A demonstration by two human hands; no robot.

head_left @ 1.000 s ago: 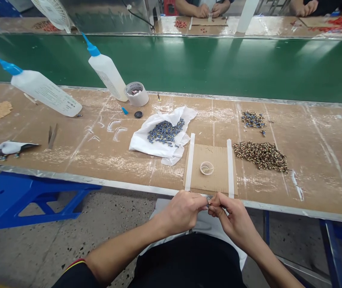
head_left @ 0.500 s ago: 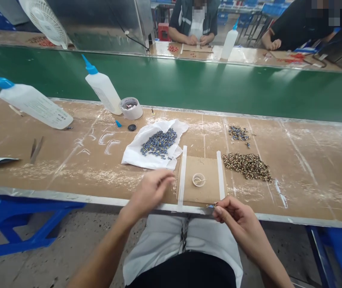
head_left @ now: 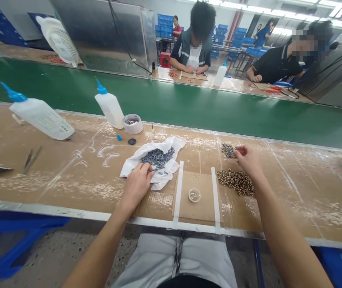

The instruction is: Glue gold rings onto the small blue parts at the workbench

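My left hand [head_left: 139,180] reaches to the near edge of a heap of small blue parts [head_left: 159,158] lying on a crumpled white sheet [head_left: 129,165]. Its fingertips are drawn together there; whatever is between them is too small to make out. Over on the right, my right hand [head_left: 247,160] has thumb and forefinger pinched beside a smaller pile of blue-and-brass parts [head_left: 227,150]. What they grip, if anything, is hidden. Just below that hand spreads a heap of brass-coloured ring-like pieces [head_left: 236,181]. Between my arms, a small round cup [head_left: 194,195] with a thin stick sits on a taped cardboard pad [head_left: 185,210].
Two white bottles with blue nozzles, one tilted [head_left: 41,118] and one farther back [head_left: 111,110], stand left by a tape roll [head_left: 133,124]. Tweezers [head_left: 33,161] lie far left. Beyond runs a green belt [head_left: 171,106], with two people working across it.
My left hand has moved forward to the blue heap. My right hand, which held a small blue part near the table edge, has gone forward and right to the small pile. The camera has tilted up.
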